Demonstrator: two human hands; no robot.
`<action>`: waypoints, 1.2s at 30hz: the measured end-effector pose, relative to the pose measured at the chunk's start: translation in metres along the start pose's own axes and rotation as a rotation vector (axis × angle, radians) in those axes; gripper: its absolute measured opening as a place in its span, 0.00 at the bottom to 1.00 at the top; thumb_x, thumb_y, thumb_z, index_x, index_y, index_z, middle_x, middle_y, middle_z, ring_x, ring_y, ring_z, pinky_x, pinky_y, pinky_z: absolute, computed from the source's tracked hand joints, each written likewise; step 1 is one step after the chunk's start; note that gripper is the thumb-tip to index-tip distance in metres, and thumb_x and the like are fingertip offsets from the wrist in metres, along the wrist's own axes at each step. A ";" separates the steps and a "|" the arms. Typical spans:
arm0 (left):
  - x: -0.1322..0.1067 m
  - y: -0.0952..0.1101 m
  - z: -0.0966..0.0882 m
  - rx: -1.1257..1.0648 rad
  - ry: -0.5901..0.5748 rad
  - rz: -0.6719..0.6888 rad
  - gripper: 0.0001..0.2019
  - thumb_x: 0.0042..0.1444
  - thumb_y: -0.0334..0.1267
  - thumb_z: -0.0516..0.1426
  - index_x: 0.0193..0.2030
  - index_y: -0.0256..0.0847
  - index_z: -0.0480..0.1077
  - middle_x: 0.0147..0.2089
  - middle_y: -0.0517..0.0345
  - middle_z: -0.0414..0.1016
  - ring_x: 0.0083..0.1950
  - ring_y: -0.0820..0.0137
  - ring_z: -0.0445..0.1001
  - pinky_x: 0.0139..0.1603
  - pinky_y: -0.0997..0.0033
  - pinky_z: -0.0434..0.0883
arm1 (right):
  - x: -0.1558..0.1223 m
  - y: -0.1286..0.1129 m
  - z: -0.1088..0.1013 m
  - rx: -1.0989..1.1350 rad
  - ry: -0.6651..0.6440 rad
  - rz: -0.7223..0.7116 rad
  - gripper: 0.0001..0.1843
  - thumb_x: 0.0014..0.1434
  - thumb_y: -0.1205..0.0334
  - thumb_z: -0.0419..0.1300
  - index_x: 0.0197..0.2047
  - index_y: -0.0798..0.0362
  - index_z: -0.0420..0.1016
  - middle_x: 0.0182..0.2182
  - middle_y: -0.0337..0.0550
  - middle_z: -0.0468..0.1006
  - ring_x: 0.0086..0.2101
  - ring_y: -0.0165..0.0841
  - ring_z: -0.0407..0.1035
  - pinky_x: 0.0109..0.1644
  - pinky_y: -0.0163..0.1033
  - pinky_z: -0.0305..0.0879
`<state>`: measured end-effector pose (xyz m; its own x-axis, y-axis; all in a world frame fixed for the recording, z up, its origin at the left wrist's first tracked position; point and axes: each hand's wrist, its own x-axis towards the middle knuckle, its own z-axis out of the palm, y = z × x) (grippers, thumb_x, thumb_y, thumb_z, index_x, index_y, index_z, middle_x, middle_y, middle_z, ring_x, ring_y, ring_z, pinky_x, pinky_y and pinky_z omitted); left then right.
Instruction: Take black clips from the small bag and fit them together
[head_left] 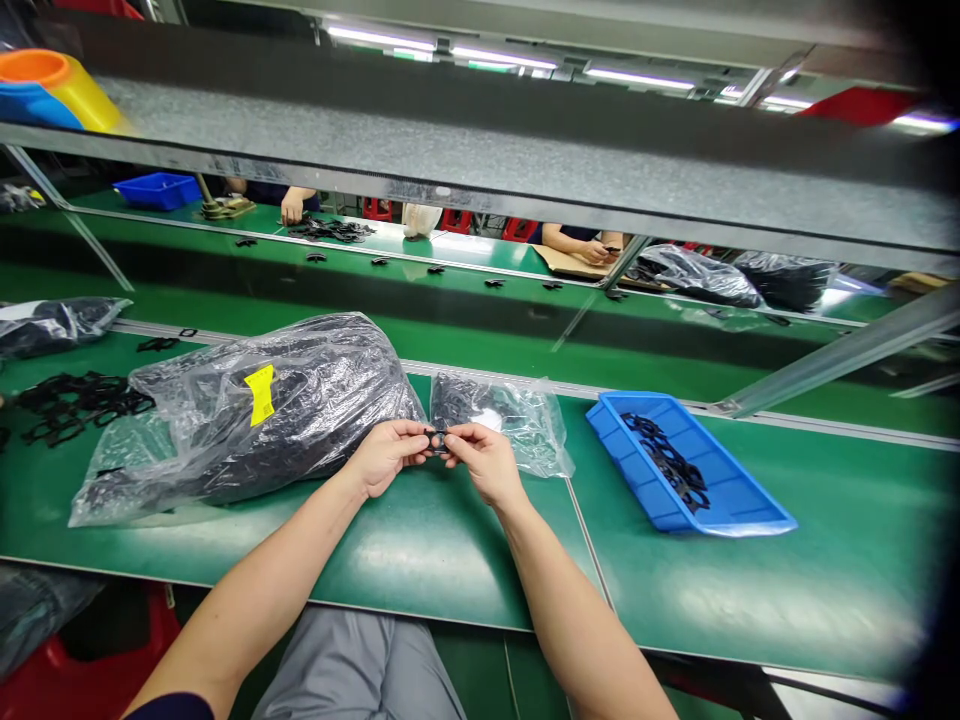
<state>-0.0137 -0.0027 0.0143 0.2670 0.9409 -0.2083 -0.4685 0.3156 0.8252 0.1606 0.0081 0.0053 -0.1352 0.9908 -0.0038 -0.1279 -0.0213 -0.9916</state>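
Note:
Between my two hands is a small black plastic part (438,441) with an opening in it, held up over the green bench. My left hand (391,455) pinches its left end between thumb and fingers. Its right end is gripped the same way by my right hand (484,462). Just left of my hands lies a large clear bag of black parts (322,400) with a yellow label (260,394). Behind my right hand rests a smaller clear bag (529,425), with dark parts inside. Fingers cover much of the held part.
A blue tray (720,490) with black parts stands on the right. Loose black parts (75,405) lie at the far left. A metal shelf (450,180) crosses overhead, and a slanted post (847,350) rises at right. Co-workers' hands (294,205) show across the line.

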 end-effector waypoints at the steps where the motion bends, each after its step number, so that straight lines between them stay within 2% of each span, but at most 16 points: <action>1: 0.000 0.000 0.000 -0.008 -0.003 0.000 0.13 0.41 0.33 0.69 0.35 0.32 0.77 0.33 0.52 0.79 0.31 0.74 0.75 0.32 0.77 0.70 | 0.000 0.000 0.000 0.002 0.002 -0.001 0.17 0.43 0.51 0.71 0.33 0.53 0.77 0.24 0.39 0.79 0.22 0.33 0.72 0.27 0.38 0.69; 8: 0.003 -0.004 -0.003 -0.113 -0.010 -0.017 0.11 0.42 0.29 0.68 0.34 0.33 0.76 0.33 0.53 0.78 0.31 0.74 0.75 0.32 0.78 0.70 | -0.002 0.000 0.003 0.053 0.006 0.011 0.19 0.43 0.54 0.71 0.37 0.53 0.76 0.25 0.39 0.78 0.24 0.32 0.73 0.26 0.37 0.69; 13: 0.004 -0.004 -0.002 -0.160 0.001 -0.047 0.10 0.42 0.26 0.67 0.35 0.32 0.76 0.32 0.52 0.78 0.30 0.76 0.74 0.30 0.79 0.70 | 0.000 0.002 0.002 0.056 -0.083 0.023 0.18 0.42 0.54 0.71 0.35 0.54 0.76 0.26 0.40 0.78 0.28 0.33 0.74 0.28 0.36 0.71; 20: 0.004 -0.005 0.000 -0.159 0.023 -0.028 0.10 0.45 0.29 0.67 0.36 0.32 0.76 0.32 0.53 0.77 0.27 0.78 0.72 0.29 0.81 0.70 | -0.002 -0.002 0.003 0.073 -0.093 0.039 0.17 0.42 0.54 0.72 0.31 0.53 0.74 0.24 0.37 0.76 0.25 0.30 0.73 0.27 0.35 0.70; 28: 0.003 -0.007 -0.001 -0.148 0.026 -0.022 0.11 0.44 0.30 0.68 0.37 0.33 0.77 0.32 0.53 0.77 0.28 0.78 0.72 0.29 0.80 0.70 | -0.001 0.002 0.005 0.113 -0.028 0.036 0.18 0.40 0.55 0.73 0.33 0.53 0.74 0.25 0.37 0.76 0.25 0.30 0.72 0.30 0.36 0.71; 36: 0.002 -0.006 0.005 -0.148 0.071 0.003 0.12 0.43 0.31 0.68 0.36 0.32 0.77 0.33 0.52 0.78 0.32 0.75 0.75 0.35 0.78 0.71 | -0.002 -0.002 0.005 0.165 -0.026 0.078 0.18 0.37 0.57 0.75 0.30 0.54 0.75 0.25 0.38 0.78 0.24 0.29 0.71 0.30 0.37 0.70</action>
<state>-0.0064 -0.0037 0.0118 0.2077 0.9464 -0.2473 -0.5896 0.3228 0.7404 0.1559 0.0055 0.0076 -0.1764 0.9815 -0.0739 -0.2755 -0.1213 -0.9536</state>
